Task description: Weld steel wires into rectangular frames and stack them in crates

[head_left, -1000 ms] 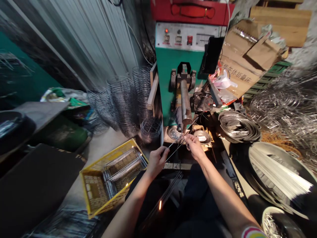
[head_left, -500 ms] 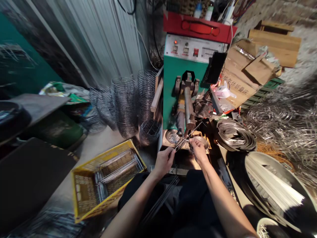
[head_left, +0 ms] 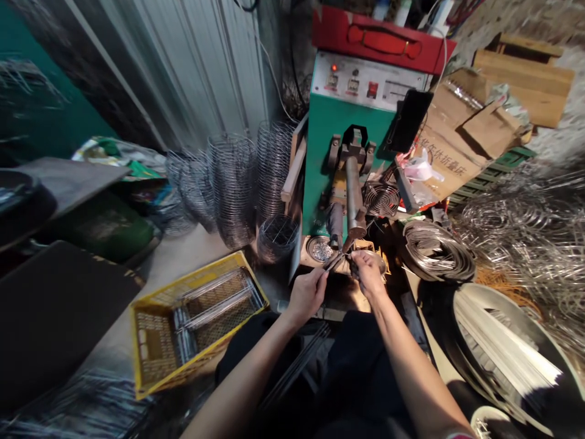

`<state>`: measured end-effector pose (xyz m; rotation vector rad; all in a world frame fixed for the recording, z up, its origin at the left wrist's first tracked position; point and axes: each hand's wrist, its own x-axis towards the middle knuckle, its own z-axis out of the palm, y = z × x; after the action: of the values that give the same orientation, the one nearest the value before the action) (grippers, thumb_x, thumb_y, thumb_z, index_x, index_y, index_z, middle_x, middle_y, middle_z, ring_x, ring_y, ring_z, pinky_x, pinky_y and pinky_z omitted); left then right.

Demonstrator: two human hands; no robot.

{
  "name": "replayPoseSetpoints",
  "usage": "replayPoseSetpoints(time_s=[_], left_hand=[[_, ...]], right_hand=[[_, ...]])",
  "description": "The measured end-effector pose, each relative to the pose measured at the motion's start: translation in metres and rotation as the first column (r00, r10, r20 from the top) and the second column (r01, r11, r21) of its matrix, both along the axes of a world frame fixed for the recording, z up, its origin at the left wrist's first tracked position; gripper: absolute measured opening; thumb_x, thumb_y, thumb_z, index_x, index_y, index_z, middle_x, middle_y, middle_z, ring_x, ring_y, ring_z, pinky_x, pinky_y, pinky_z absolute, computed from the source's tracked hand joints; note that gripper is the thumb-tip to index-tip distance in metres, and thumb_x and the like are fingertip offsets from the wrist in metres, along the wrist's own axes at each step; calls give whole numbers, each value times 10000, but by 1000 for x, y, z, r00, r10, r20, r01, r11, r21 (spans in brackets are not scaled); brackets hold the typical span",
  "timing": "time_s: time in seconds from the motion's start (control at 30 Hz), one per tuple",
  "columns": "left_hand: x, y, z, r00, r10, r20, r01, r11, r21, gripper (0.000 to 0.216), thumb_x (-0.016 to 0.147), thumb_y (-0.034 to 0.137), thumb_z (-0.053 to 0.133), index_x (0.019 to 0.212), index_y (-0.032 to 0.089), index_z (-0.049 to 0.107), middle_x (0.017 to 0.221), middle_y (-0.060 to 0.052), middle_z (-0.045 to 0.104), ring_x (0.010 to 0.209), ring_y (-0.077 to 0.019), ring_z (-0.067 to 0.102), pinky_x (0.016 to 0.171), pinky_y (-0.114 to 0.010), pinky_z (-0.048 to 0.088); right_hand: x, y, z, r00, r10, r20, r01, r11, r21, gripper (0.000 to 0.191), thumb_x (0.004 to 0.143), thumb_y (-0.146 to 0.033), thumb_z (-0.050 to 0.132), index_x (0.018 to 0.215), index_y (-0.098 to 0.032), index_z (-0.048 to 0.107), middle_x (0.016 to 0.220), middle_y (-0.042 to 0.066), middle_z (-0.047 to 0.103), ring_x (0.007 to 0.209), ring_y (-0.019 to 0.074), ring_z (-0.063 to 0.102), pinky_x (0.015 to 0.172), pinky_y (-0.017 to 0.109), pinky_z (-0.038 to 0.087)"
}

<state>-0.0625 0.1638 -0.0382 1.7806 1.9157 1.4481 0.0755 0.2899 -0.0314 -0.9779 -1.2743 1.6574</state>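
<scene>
My left hand (head_left: pixel 308 296) is closed around the near end of a thin, dark metal piece (head_left: pixel 333 262). Its far end reaches to the electrode tips of a green spot welder (head_left: pixel 351 201); whether it touches them I cannot tell. Just to the right, my right hand (head_left: pixel 368 274) is pinched below the upper electrode, and what lies between its fingers is too small to make out. Behind my left hand is a round dish of small shiny metal bits (head_left: pixel 320 249). Another shallow dish (head_left: pixel 377 261) sits partly hidden behind my right hand.
A yellow crate (head_left: pixel 196 323) with wire frames stands at the left. Stacked wire baskets (head_left: pixel 233 189) are behind it. On the right are a coil of metal strip (head_left: pixel 436 250), a large basin (head_left: pixel 503 347) of pale strips and tangled wire (head_left: pixel 516 225). A phone (head_left: pixel 409 121) is mounted on the welder.
The camera view has shifted slightly. The thin rod that slanted up to the right past the electrodes no longer shows there. Both hands remain close together at the welder.
</scene>
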Motion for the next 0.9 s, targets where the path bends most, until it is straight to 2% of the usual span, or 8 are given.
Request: replayPoseSetpoints(time_s=[0.23,0.37,0.43,0.53,0.63,0.73,0.8,0.9], left_hand=[[-3,0,2,999,16,46,-14,999,-51,275,974,272,497,741,176,605,575,28,531,493,-100,473,533,-236,325],[-7,5,3,998,25,-54,-29,997,-66,298,984,287,463,739,180,595,586,15,554,508,-109,498,538,-235,342],[-9,5,3,994,14,-104,-18,999,-43,291,984,271,443,751,182,593,600,2,572,520,-118,515,546,-241,346],[-10,-8,1,989,-37,-146,36,999,-12,269,970,247,442,754,187,589,614,-16,593,549,-136,540,559,-253,343],[-15,-37,-3,975,-100,-196,96,995,-30,250,940,244,478,715,196,576,586,-12,575,522,-138,510,529,-263,298],[-32,-74,-2,972,-108,-209,90,992,-92,248,901,244,507,660,207,555,537,10,524,471,-127,439,498,-266,252],[-55,-100,2,980,-47,-192,22,991,-134,234,882,242,515,654,211,556,539,17,515,481,-123,440,508,-257,269],[-103,-144,10,975,179,-132,-199,968,-155,235,881,270,533,658,207,573,564,19,519,531,-123,475,564,-246,329]], right_hand=[[0,6,-5,1000,-16,5,16,999,37,417,722,-544,755,683,-200,522,481,-88,373,406,52,243,370,196,171],[8,3,2,998,17,56,-20,998,55,500,699,-619,741,630,-220,449,458,-96,342,394,53,239,366,198,190],[20,-5,5,992,20,124,-33,994,104,519,721,-663,699,635,-223,438,473,-85,378,396,62,271,372,203,222],[51,-22,2,946,21,325,-85,980,182,504,777,-703,607,697,-222,478,524,-59,458,420,90,362,407,219,292],[97,-38,-9,802,12,597,-230,929,291,464,813,-670,562,760,-209,574,594,-5,570,511,145,499,505,257,399],[149,-53,-22,575,-166,801,-329,850,412,432,852,-606,500,858,-205,658,765,74,695,676,229,637,638,319,470],[178,-60,-32,479,-266,837,-353,815,461,441,860,-581,467,939,-203,679,895,116,729,795,284,686,679,351,496],[203,-56,-50,370,-364,855,-314,817,484,458,869,-585,440,981,-219,693,923,135,738,808,328,704,596,373,505]])
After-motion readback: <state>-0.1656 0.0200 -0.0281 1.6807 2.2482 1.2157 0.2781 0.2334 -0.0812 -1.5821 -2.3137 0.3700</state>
